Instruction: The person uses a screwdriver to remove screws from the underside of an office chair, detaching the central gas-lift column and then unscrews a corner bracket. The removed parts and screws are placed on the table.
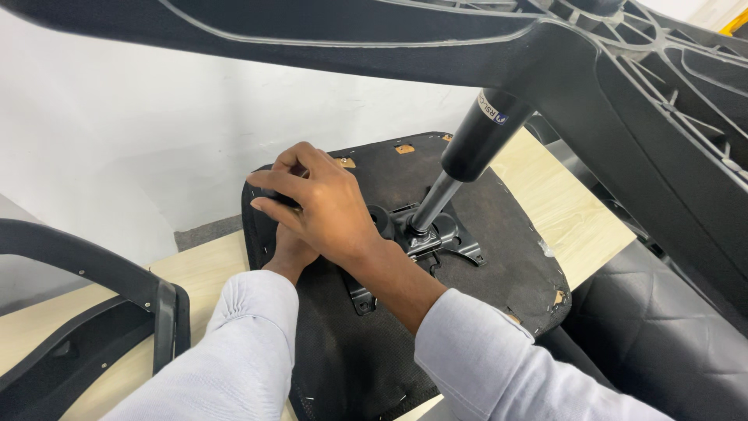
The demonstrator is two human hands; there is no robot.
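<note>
An upturned chair seat is laid bottom side up on a light wooden surface, its black fabric underside facing the camera. A black metal plate is fixed near the middle of the seat. From this plate a gas cylinder rises toward the upper right; its long axis is tilted, with the thin silver rod at the plate end and the thick black tube at the top end, where it enters the hub of a black plastic star base. The arms of the base spread across the top of the view.

A small round label, white with a blue mark, is stuck on the upper part of the black tube, just below the hub. Small tan patches are seen along the far edge of the seat.

The right hand is laid over the left hand at the left edge of the seat, just beside the plate. The right fingers are curled narrow around a dark part at the seat edge; what is gripped cannot be told. The left fingers are hidden beneath the right hand, so their state cannot be told. Both arms are covered by grey sleeves.

A black armrest frame is placed on the surface at the lower left, well apart from the seat.
</note>
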